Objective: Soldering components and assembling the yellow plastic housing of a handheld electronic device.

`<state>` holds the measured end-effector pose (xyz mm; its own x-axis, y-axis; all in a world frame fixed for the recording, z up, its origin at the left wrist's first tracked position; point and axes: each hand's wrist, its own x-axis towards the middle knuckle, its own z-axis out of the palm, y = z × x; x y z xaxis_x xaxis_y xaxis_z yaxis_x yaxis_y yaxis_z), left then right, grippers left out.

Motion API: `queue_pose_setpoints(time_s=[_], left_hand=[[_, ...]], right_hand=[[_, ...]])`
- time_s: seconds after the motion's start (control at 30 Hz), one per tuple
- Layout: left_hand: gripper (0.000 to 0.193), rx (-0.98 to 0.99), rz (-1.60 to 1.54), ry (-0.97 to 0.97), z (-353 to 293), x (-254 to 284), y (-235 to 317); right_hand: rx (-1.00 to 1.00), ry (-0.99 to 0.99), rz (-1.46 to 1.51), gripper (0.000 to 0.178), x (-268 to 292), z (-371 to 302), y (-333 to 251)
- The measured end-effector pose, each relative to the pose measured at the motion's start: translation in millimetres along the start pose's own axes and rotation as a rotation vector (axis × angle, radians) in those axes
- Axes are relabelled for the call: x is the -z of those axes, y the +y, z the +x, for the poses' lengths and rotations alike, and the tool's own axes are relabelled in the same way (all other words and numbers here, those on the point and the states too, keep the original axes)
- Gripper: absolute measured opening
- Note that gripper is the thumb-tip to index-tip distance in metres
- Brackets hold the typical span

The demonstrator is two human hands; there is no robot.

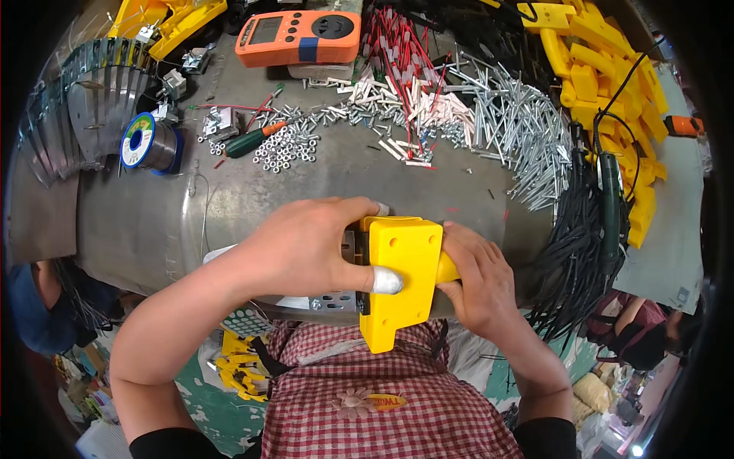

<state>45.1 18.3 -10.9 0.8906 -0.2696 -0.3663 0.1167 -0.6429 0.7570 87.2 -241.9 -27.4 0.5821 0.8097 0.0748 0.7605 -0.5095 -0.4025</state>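
Head view, looking down at a metal workbench. At the centre of the frame the left hand [302, 245] is closed over the left side of a yellow moulded plastic housing [401, 279], its fingers curled across the top edge and its thumb, capped with a silvery-white fingertip cover [386, 281], pressed on the front face. The right hand [482, 279] grips the housing's right side, fingers wrapped around a yellow projection there. The housing is held just above the near rim of the grey sheet-metal work surface [153, 222], in front of the person's red-and-white checked shirt [382, 398]; a perforated metal bracket [332, 302] shows beneath the left hand. Farther up, at upper centre, lie a scatter of small silver nuts [287, 145], a screwdriver with a green and orange handle [256, 139] and a heap of white-sleeved red wire leads [405, 92]. To their right spreads a pile of long silver screws [512, 122]. At the top centre rests an orange digital multimeter [298, 34]. At upper left stand a spool of solder wire with a blue-rimmed label [145, 143] and a fan of overlapping grey metal plates [92, 99]. Along the right of the frame are a stack of yellow plastic housings [612, 76], a bundle of black cables [569, 260] and a dark green soldering iron [609, 206].
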Motion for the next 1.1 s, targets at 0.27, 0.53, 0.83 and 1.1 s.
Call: queue_pose_setpoints(time_s=[0.27,0.53,0.83,1.1], left_hand=[[0.072,-0.116,-0.117,0.124,-8,-6,-9],[0.066,0.094,-0.306,-0.014,-3,-5,-1],[0.061,0.013,-0.381,0.039,-1,-14,-13],[0.058,0.036,-0.28,0.102,-3,-17,-19]], right_hand=[[0.0,-0.052,0.057,0.057,-2,5,5],[0.044,-0.008,-0.206,0.051,-2,10,-10],[0.126,-0.355,-0.231,0.02,11,40,7],[0.081,-0.294,-0.204,0.017,1,40,6]])
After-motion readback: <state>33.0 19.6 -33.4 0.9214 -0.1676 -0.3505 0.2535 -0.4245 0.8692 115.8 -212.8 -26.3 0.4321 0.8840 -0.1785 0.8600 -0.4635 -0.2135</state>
